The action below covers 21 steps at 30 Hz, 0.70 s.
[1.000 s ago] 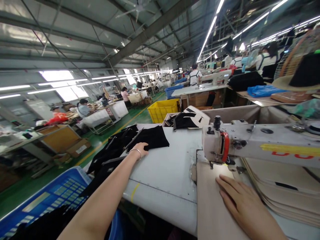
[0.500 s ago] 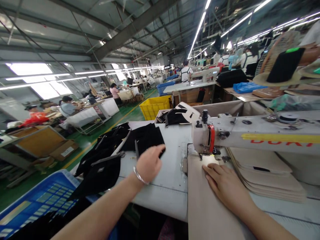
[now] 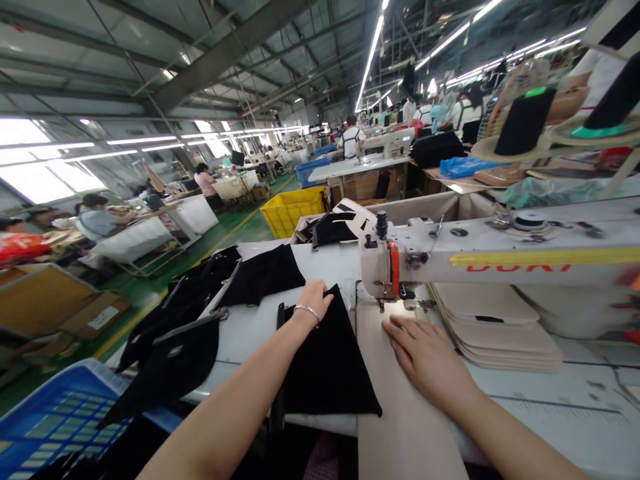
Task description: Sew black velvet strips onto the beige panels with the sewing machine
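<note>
My left hand [image 3: 314, 298] grips the top edge of a black fabric piece [image 3: 327, 363] that lies on the white sewing table [image 3: 250, 327], just left of the needle. My right hand [image 3: 425, 353] rests flat, fingers stretched out, on a beige panel [image 3: 395, 413] under the head of the white sewing machine [image 3: 450, 257]. A pile of black fabric pieces [image 3: 260, 273] lies further back on the table, apart from the one I hold.
More black pieces [image 3: 170, 360] hang over the table's left edge above a blue crate [image 3: 55, 420]. Stacked beige panels [image 3: 495, 330] lie behind the machine arm. A yellow bin [image 3: 290, 208] and other workers' tables stand beyond.
My left hand has pulled one black piece off the far pile and drawn it toward the machine. The right hand has stayed flat on the beige panel.
</note>
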Each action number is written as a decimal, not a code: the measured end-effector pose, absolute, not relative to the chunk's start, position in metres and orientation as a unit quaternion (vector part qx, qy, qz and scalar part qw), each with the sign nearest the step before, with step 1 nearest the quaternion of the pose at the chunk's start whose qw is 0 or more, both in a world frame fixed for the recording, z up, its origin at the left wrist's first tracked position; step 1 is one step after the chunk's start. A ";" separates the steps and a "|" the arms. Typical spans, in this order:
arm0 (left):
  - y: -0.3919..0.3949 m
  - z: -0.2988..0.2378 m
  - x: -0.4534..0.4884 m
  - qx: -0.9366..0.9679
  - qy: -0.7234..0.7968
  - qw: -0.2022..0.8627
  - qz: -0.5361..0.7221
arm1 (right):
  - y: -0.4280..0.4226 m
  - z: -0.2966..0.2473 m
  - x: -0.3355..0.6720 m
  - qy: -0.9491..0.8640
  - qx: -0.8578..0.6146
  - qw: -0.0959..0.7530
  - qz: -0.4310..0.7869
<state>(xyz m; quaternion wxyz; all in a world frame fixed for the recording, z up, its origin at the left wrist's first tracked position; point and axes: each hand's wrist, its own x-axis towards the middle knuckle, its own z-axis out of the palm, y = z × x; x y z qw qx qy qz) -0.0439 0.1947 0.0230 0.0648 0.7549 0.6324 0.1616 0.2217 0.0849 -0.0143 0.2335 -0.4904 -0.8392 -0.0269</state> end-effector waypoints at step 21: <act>0.175 0.001 0.043 0.781 0.565 0.171 0.202 | 0.085 -0.011 0.219 -0.834 -0.506 0.222 -0.009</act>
